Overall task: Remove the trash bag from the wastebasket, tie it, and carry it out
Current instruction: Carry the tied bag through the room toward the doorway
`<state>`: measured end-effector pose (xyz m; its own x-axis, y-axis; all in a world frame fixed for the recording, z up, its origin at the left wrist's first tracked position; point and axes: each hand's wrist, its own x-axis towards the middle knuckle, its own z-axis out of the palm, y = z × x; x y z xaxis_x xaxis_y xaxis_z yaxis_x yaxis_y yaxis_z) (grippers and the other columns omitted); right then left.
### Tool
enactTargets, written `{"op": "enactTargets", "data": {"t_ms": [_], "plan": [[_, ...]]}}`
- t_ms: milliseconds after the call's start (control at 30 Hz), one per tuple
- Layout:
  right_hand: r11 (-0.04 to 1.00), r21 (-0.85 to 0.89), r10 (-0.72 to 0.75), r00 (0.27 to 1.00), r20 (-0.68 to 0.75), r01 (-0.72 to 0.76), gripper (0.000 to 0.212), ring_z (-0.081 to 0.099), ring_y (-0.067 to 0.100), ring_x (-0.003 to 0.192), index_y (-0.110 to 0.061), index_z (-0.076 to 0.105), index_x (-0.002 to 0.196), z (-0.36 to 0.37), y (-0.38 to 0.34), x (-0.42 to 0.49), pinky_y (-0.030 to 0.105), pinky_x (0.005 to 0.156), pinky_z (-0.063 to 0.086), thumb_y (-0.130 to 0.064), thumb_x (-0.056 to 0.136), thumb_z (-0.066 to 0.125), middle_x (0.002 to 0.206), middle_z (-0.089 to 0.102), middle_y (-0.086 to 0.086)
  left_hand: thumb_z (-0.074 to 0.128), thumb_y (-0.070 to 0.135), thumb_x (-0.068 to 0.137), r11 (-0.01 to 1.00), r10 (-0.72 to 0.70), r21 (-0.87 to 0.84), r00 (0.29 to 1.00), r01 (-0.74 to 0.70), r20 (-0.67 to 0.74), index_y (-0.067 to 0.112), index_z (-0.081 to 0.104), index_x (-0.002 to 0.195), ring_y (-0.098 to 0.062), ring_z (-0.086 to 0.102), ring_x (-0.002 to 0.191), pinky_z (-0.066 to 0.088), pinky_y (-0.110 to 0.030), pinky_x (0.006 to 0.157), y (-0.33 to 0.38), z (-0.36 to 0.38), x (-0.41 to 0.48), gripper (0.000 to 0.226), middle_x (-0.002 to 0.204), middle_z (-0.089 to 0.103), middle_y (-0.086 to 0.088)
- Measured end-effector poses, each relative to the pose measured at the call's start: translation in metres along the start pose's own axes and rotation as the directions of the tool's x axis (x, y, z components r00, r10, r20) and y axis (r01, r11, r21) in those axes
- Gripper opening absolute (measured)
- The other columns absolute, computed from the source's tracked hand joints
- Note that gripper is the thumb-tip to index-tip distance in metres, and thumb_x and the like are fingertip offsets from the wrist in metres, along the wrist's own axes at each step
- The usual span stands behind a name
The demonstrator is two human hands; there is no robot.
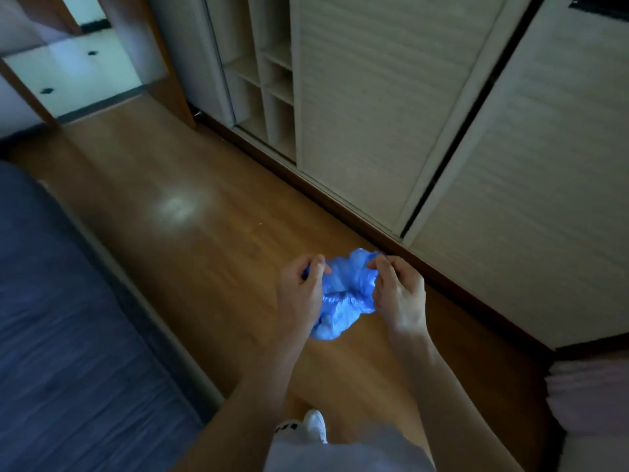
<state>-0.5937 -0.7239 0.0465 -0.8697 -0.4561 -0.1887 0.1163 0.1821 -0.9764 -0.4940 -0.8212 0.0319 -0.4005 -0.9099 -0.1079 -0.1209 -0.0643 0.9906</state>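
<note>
— Where is the trash bag (343, 294)?

— Up in the air, bunched into a crumpled blue wad between the two hands, above the wooden floor (190, 233). It touches nothing but the hands.

— How is the left hand (301, 294) set?

— Its fingers (315, 267) are curled closed around the bag's left edge, thumb pressed against the plastic. A bit of blue peeks out beyond the knuckles.

— And the right hand (400, 291)?

— Much the same: the fingers are pinched together on the upper right part of the bag, the top fold rising just past the fingertips. The lower end of the bag hangs down below the left hand's palm.

— What lies around them?

— Beyond the right fingers runs a pale sliding wardrobe (391, 114), one panel pushed aside to show its shelves. Well off to the left of the left fingers is a bed (68, 318) with dark blue cover. Below the hands, a white shoe (315, 424) shows on the floor.
</note>
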Motion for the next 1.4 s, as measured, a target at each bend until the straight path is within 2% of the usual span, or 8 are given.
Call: {"op": "enactTargets", "data": {"t_ms": [167,300,500,633,733,867,1033,1400], "plan": [[0.999,-0.028,-0.012,0.995,0.098,0.014,0.026,0.042,0.018,0.051,-0.021,0.069,0.066,0.057,-0.014,0.055,0.033,0.054,0.036,-0.025,0.089,0.057,0.048,0.045,-0.008,0.057,0.015,0.093,0.998,-0.051,0.033,0.994,0.055,-0.092,0.016,0.064,0.063,-0.008,0.059,0.064,0.048,-0.026,0.068,0.007,-0.018,0.066,0.031,0.061,0.065,0.004],[0.999,-0.042,-0.002,0.976,0.217,0.012,0.026,0.043,0.020,0.053,-0.015,0.070,0.071,0.113,-0.024,0.102,0.036,0.055,0.036,-0.030,0.090,0.059,0.053,0.051,-0.001,0.059,0.022,0.089,0.998,-0.067,-0.006,0.981,0.067,-0.182,0.004,0.058,0.065,-0.020,0.059,0.062,0.052,-0.047,0.061,0.009,-0.040,0.117,0.030,0.060,0.060,-0.013],[0.995,-0.090,0.002,0.902,0.431,0.041,0.030,0.045,0.007,0.049,-0.019,0.069,0.070,0.206,-0.040,0.183,0.030,0.054,0.037,-0.027,0.096,0.059,0.052,0.052,-0.010,0.055,0.009,0.095,0.996,0.010,0.087,0.937,0.021,-0.348,-0.006,0.063,0.072,-0.011,0.053,0.050,0.040,-0.015,0.049,0.017,-0.067,0.206,0.029,0.058,0.057,-0.013],[0.996,-0.076,0.000,0.827,0.562,0.052,0.027,0.049,-0.002,0.048,-0.012,0.067,0.075,0.263,-0.060,0.241,0.024,0.057,0.038,-0.023,0.098,0.059,0.048,0.054,-0.017,0.055,0.003,0.094,0.989,0.023,0.139,0.857,0.057,-0.515,-0.009,0.061,0.070,0.001,0.050,0.047,0.037,-0.009,0.048,0.028,-0.072,0.269,0.028,0.057,0.055,-0.006],[0.990,-0.087,-0.030,0.758,0.651,0.114,0.029,0.052,0.000,0.052,-0.026,0.069,0.070,0.302,-0.072,0.278,0.028,0.061,0.042,-0.028,0.097,0.059,0.052,0.057,-0.016,0.055,0.002,0.091,0.986,0.033,0.151,0.797,0.073,-0.603,-0.008,0.058,0.066,-0.001,0.044,0.046,0.034,-0.013,0.047,0.036,-0.078,0.312,0.027,0.052,0.051,-0.008],[0.988,-0.066,-0.052,0.711,0.701,0.137,0.028,0.048,0.003,0.047,-0.023,0.068,0.073,0.353,-0.086,0.313,0.026,0.057,0.039,-0.024,0.098,0.058,0.049,0.053,-0.010,0.055,0.007,0.091,0.983,0.016,0.148,0.745,0.111,-0.667,-0.005,0.059,0.067,-0.016,0.047,0.056,0.039,-0.031,0.052,0.035,-0.092,0.354,0.027,0.065,0.058,-0.024],[0.991,-0.039,-0.049,0.633,0.773,0.125,0.032,0.038,0.009,0.044,-0.020,0.064,0.070,0.402,-0.094,0.333,0.027,0.050,0.031,-0.020,0.100,0.055,0.048,0.043,-0.006,0.056,0.008,0.092,0.979,-0.038,0.114,0.701,0.168,-0.712,-0.002,0.061,0.068,-0.019,0.051,0.059,0.042,-0.032,0.057,0.035,-0.115,0.383,0.026,0.069,0.062,-0.025],[0.992,-0.088,0.025,0.561,0.828,0.086,0.037,0.036,0.009,0.043,-0.022,0.065,0.064,0.540,-0.087,0.350,0.027,0.045,0.030,-0.028,0.100,0.056,0.047,0.041,-0.007,0.057,0.011,0.093,0.979,-0.091,0.044,0.620,0.199,-0.779,-0.001,0.062,0.067,-0.009,0.050,0.055,0.040,-0.018,0.051,0.024,-0.200,0.468,0.028,0.067,0.063,-0.018]]}}
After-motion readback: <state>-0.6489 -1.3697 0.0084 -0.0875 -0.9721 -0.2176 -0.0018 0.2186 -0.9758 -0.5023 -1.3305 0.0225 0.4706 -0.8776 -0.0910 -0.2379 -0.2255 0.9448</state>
